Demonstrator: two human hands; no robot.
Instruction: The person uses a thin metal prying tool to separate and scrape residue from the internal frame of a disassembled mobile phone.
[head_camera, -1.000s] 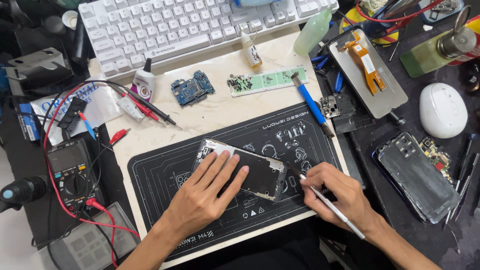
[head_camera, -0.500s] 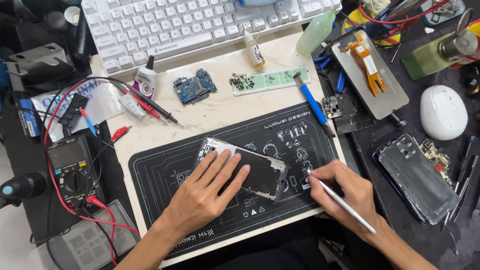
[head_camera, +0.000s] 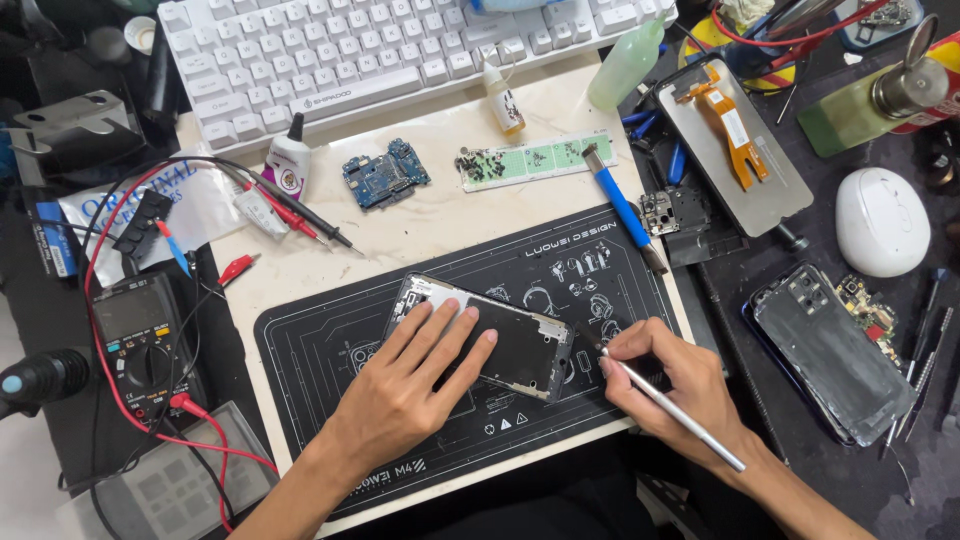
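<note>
An opened phone body (head_camera: 520, 345), silver-framed with a dark inside, lies on a black repair mat (head_camera: 310, 350). My left hand (head_camera: 405, 385) rests flat on it, fingers spread, pressing it down. My right hand (head_camera: 665, 385) grips a thin silver tool (head_camera: 680, 412) like a pen. The tool's tip sits at the phone's right edge, just beside the frame.
A white keyboard (head_camera: 350, 50) lies at the back. A blue circuit board (head_camera: 385, 175), a green strip of parts (head_camera: 535, 160) and a blue-handled brush (head_camera: 620, 205) sit behind the mat. A multimeter (head_camera: 135, 335) with red leads stands left. A screen panel (head_camera: 735, 140), white mouse (head_camera: 880, 220) and another phone back (head_camera: 830, 350) lie right.
My right hand has moved left with the silver tool, bringing its tip closer to the phone's right edge. My left hand stays flat on the phone.
</note>
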